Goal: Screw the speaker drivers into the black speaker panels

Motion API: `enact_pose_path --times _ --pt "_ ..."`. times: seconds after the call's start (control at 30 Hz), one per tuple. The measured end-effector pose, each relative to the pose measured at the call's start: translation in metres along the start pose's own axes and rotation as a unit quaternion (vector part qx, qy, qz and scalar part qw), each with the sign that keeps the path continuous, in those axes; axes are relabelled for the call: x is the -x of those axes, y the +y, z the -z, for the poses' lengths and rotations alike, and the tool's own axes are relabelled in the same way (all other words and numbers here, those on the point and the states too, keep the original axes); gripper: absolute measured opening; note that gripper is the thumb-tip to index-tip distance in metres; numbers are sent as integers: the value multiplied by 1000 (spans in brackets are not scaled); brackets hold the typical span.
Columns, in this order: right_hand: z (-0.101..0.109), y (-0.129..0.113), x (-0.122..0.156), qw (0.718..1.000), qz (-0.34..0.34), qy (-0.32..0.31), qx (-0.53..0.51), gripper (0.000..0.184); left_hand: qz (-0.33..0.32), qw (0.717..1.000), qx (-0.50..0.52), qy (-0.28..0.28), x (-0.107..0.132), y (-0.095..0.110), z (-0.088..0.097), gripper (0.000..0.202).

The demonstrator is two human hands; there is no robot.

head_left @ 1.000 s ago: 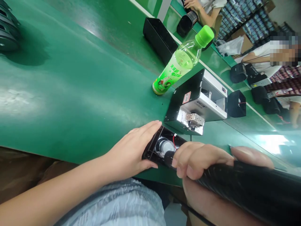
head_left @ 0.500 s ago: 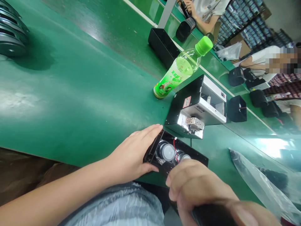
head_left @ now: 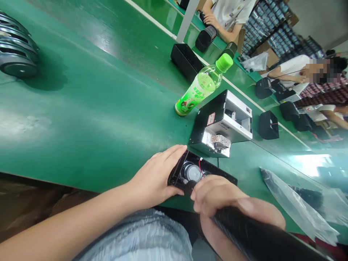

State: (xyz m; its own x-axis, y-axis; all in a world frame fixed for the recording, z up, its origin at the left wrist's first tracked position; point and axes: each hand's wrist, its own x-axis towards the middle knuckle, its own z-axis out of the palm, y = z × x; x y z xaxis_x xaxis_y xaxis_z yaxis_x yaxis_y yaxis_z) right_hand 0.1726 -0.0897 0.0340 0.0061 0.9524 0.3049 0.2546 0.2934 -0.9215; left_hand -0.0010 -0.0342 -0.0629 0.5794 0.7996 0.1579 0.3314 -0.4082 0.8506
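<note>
The left hand [head_left: 154, 177] clasps the end of an open, glossy black plastic speaker housing [head_left: 181, 170] at the near edge of the smooth green counter [head_left: 95, 108]. Round silvery drivers and a red wire show inside it. The right hand [head_left: 225, 203] is wrapped around a ribbed black electric screwdriver [head_left: 258, 239], whose tip is at the housing. Beyond stand a green-capped clear bottle [head_left: 201, 87] with white Chinese lettering and a boxy brushed-metal machine [head_left: 223, 125] whose sticker is too small to read.

My right hand [head_left: 217, 197] is back up over the black housing [head_left: 187, 170] — half a second ago it sat lower, clear of both round speakers. Now the driver tool [head_left: 252, 235] it grips covers the right-hand speaker again — tip at the housing's near edge.
</note>
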Motion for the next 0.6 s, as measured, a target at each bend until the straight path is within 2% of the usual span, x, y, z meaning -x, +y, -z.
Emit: enact_pose_path --times 0.07,0.17,0.2,0.27,0.3,0.33,0.4,0.47,0.6 --pt "2 -10 -10 1000 13 2 -5 48 2 1000 6 2 0 0 0 125" --pt "8 -15 -17 997 -14 -80 -13 50 6 1000 6 1 -1 0 -1 124" --pt "9 -13 -17 996 -20 -89 -19 47 5 1000 5 2 -1 1 -1 123" --pt "5 -8 -14 997 -10 -56 -45 38 3 1000 6 5 -1 0 -1 123" --pt "0 -4 -12 998 9 -18 -67 32 2 1000 7 6 -1 0 -2 123" --pt "-5 0 -9 995 30 20 -88 26 2 1000 9 7 -1 0 -2 124" --pt "-17 9 -6 985 94 88 -119 27 2 1000 10 9 -1 0 -3 124" --pt "-26 18 -4 974 154 108 -126 32 -1 1000 11 14 -1 -1 -3 124" --pt "-29 30 -7 965 215 97 -118 32 -8 1000 9 20 -2 -1 -3 125"
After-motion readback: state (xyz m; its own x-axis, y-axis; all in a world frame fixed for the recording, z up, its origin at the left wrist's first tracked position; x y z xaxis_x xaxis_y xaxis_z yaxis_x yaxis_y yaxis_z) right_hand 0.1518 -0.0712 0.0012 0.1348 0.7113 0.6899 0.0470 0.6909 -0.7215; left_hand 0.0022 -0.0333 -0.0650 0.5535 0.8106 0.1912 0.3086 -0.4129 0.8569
